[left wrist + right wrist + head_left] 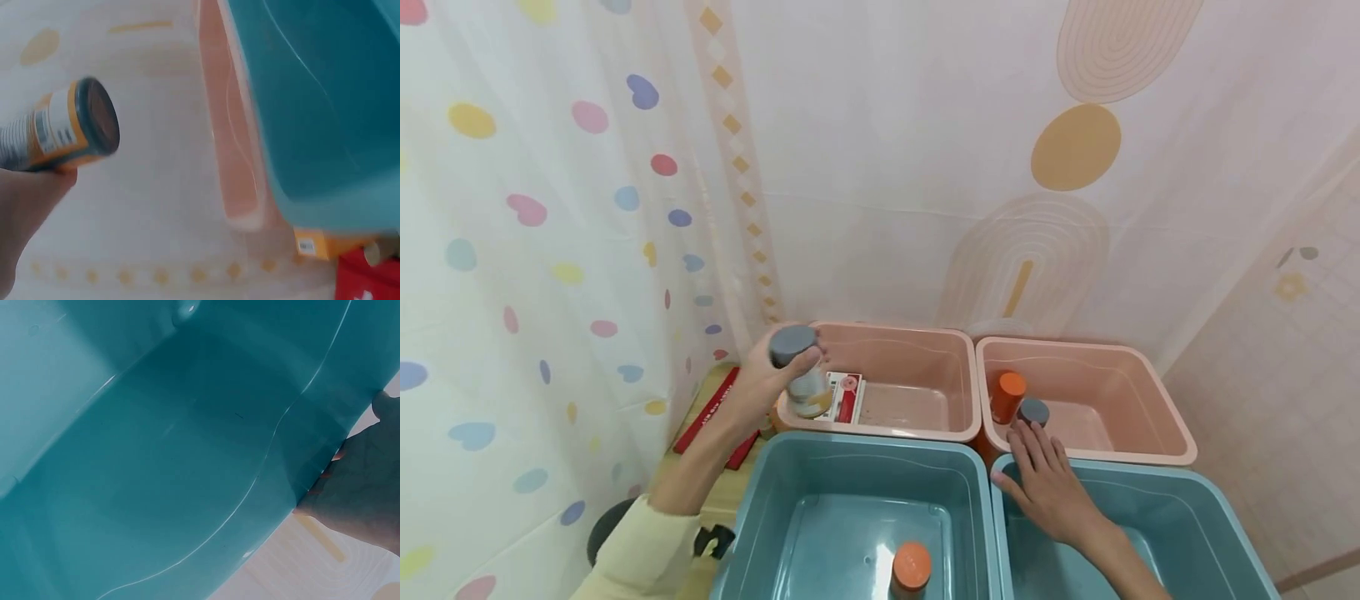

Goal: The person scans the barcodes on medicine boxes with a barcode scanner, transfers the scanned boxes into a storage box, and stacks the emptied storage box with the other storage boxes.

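Note:
My left hand (758, 385) grips a jar with a grey lid (809, 390), held upright over the left end of the left pink bin (917, 328). The left wrist view shows the jar's white and orange label with a barcode, and its dark base. On the near rim of the right pink bin (1120, 350), where it meets the right blue bin (1217, 508), rests my right hand (1051, 493), fingers extended. Just beyond those fingertips stand a jar with a grey lid (1033, 412) and an orange-capped bottle (1009, 395), both inside the right pink bin.
A white and red box (848, 398) lies in the left pink bin. The left blue bin (835, 437) holds an orange-capped bottle (912, 567). Red packets (707, 412) lie on the wooden surface at left. A patterned curtain (880, 167) hangs behind the bins.

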{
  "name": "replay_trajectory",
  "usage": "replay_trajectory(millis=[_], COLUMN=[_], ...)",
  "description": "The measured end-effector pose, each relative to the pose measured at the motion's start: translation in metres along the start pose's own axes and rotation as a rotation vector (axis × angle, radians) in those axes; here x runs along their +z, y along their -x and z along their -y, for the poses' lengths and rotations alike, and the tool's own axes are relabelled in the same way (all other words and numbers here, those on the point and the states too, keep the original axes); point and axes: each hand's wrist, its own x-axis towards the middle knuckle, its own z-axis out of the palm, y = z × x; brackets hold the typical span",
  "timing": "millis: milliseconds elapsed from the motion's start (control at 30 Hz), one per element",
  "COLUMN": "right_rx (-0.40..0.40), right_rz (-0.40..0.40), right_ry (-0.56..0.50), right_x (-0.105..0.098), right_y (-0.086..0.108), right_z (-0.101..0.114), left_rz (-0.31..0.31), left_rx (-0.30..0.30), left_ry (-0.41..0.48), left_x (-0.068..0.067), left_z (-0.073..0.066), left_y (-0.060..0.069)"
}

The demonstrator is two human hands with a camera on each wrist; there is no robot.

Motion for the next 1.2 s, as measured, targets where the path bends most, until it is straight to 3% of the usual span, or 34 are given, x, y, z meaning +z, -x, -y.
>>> replay_trajectory(millis=[133, 200, 367, 567, 833, 1000, 1200], right_rx=[0.034, 0.052, 0.062, 0.072, 0.048, 0.001, 0.058], right_rz=[0.045, 0.070, 0.083, 0.084, 0.033, -0.033, 0.043], right_ry=[0.040, 0.061, 0.074, 0.063, 0.030, -0.018, 0.053], right_x=[-0.005, -0.007, -0.010, -0.008, -0.001, 0.010, -0.002], right_y=[-0.002, -0.004, -0.005, -0.003, 0.003, 0.006, 0.008], right_z=[0.002, 0.002, 0.002, -0.001, -0.009, -0.019, 0.005], left_rz=[0.210, 0.282, 0.361, 0.380, 0.314, 0.294, 0.308], left_rx=[0.117, 0.130, 0.111, 0.136, 0.015, -0.054, -0.076], left_ry=[0.103, 0.126, 0.105, 0.130, 0.219, 0.235, 0.213], left_x=[0.023, 0.039, 0.087, 0.157, 0.244, 0.281, 0.308], left_z=[0.001, -0.001, -0.006, -0.008, -0.011, -0.014, -0.012], left_y=[-0.026, -0.039, -0.075, -0.110, -0.127, -0.132, -0.140])
